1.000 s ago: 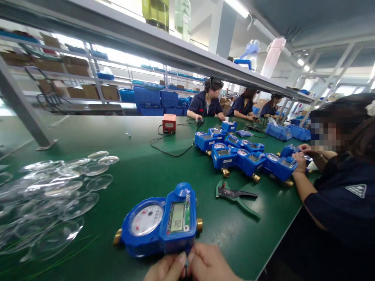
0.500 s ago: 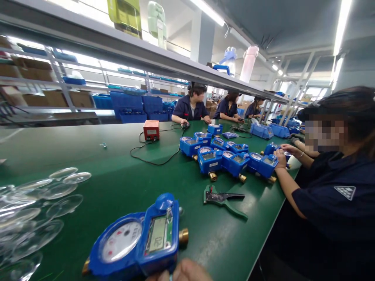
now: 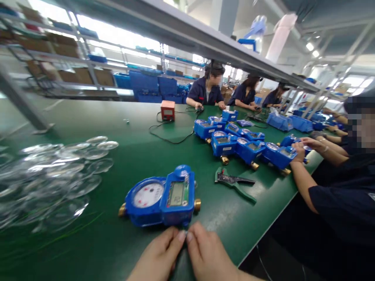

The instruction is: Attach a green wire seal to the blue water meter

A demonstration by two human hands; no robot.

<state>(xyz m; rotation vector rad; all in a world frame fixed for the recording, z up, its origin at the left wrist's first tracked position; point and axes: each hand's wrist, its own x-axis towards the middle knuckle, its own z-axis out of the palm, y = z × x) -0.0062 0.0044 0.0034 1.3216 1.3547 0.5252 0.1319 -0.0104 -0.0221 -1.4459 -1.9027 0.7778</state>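
A blue water meter (image 3: 160, 198) with a white dial, an LCD window and brass ends lies on the green table (image 3: 134, 156) in front of me. My left hand (image 3: 159, 255) and my right hand (image 3: 209, 255) meet at the meter's near edge, fingertips pinched together on something small that I cannot make out. Both hands touch each other just below the meter's housing.
Several clear round lenses (image 3: 52, 175) lie spread at the left. Green-handled pliers (image 3: 234, 182) rest to the right of the meter. A cluster of blue meters (image 3: 234, 144) sits farther back, a co-worker's hands (image 3: 300, 150) on one. A red box (image 3: 168, 110) with a black cable stands behind.
The view swung up and left, then came back down. My hands, almost out of frame half a second ago, are fully visible again, still pinched at the meter's near edge.
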